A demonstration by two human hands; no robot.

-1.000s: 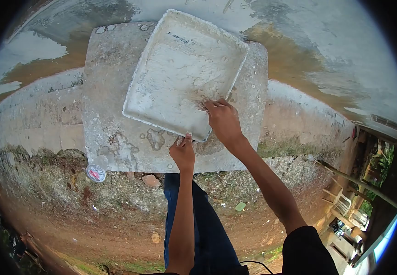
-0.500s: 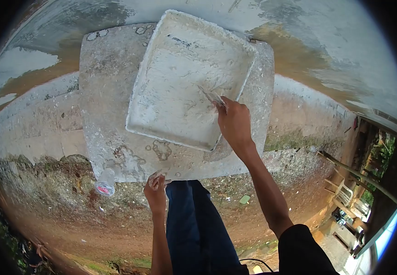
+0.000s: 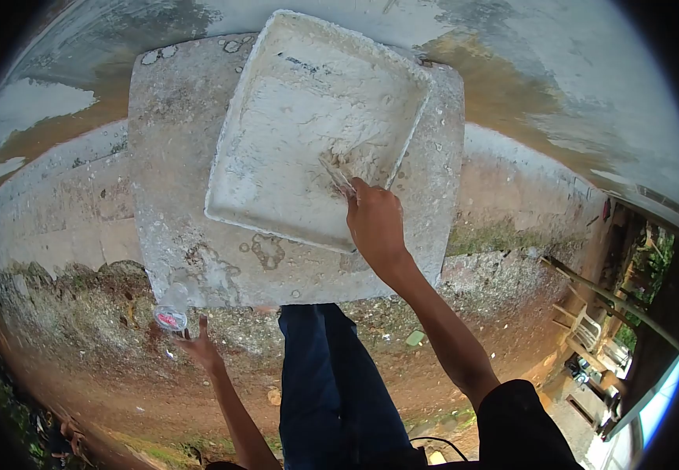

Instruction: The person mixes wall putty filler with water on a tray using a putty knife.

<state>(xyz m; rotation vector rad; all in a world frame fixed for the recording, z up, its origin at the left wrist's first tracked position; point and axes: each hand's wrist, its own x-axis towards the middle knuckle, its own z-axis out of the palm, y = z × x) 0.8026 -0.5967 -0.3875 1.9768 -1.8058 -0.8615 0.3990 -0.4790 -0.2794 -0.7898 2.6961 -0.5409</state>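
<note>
My right hand [image 3: 376, 225] is closed round a thin, flat scraper [image 3: 336, 172] coated in pale paste. Its far edge rests in the whitish paste [image 3: 292, 133] spread over the bottom of a shallow rectangular tray [image 3: 280, 233], near the tray's lower right side. Some of the paste is heaped up just beyond the scraper. Off the front edge of the board, my left hand [image 3: 202, 350] has its fingers apart and holds nothing. Its fingertips are close to a clear plastic cup [image 3: 170, 318] with a red mark, at the board's lower left corner.
A stained grey board [image 3: 171, 157] lies under the tray, above my legs [image 3: 324, 376]. Behind it is a patchy plastered wall [image 3: 543, 78]. Bare, mossy ground spreads below, with a green scrap [image 3: 415, 338] on it. A pole [image 3: 613, 301] and a pale chair [image 3: 588, 332] stand at right.
My left hand has left the board's front edge and moved left toward the cup, its fingers spreading. My right hand has drawn the scraper down and left through the paste, gathering some.
</note>
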